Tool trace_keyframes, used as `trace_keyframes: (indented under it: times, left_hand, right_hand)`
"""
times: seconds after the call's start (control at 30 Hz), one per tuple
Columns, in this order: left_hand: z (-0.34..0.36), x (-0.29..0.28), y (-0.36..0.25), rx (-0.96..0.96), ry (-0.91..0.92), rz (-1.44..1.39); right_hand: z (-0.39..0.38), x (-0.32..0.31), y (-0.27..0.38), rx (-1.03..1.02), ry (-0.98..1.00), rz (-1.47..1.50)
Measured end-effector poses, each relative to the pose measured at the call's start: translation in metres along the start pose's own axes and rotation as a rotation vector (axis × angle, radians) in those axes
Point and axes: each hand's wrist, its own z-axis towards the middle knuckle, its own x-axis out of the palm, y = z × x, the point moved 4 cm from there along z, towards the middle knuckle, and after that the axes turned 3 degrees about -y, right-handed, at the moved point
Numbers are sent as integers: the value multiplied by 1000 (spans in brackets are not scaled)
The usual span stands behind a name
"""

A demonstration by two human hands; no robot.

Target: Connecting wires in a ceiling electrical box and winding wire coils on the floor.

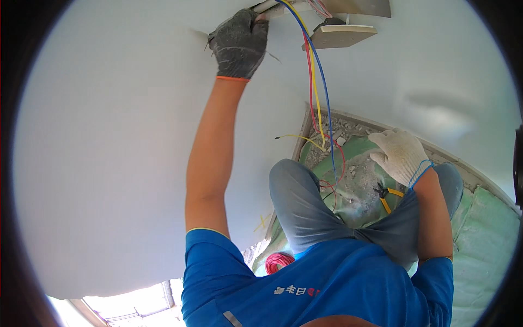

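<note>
My left hand (239,46), in a dark grey glove, reaches up to a rough opening in the white wall. Its fingers are curled at the edge beside a pale tube (265,6); what they grip is hidden. A blue wire (325,87), a yellow wire (317,103) and a red wire (310,76) hang down to the right of that hand. In a white knitted glove, my right hand (402,155) is held low by my right knee, thumb and fingers apart, with nothing seen in it. Pliers (395,192) with yellow handles lie below it, between my legs.
A beige wall plate (343,37) sticks out from the wall at the top. Rubble (342,129) fills the floor corner, and green sheeting (485,234) covers the floor at right. A coil of red wire (279,262) lies left of my body.
</note>
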Motion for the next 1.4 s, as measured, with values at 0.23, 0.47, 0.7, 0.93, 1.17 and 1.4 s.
trace_keyframes:
  times: [0.23, 0.47, 0.7, 0.93, 1.17, 1.4]
  left_hand:
    - [12, -24, 25, 268, 147, -14]
    - [19, -20, 31, 424, 128, -37]
    - [24, -21, 29, 513, 237, 171]
    - [27, -20, 25, 627, 223, 87]
    - [14, -3, 24, 619, -45, 102]
    - [-10, 20, 11, 267, -356, 2]
  right_hand:
    - [-4, -2, 1, 20, 9, -6]
    - [-3, 0, -1, 2, 21, -33]
    - [-2, 6, -2, -9, 3, -23]
    - [-4, 4, 4, -17, -33, -4]
    - [-3, 5, 2, -37, -51, -24]
    - [-4, 9, -1, -20, -64, -12]
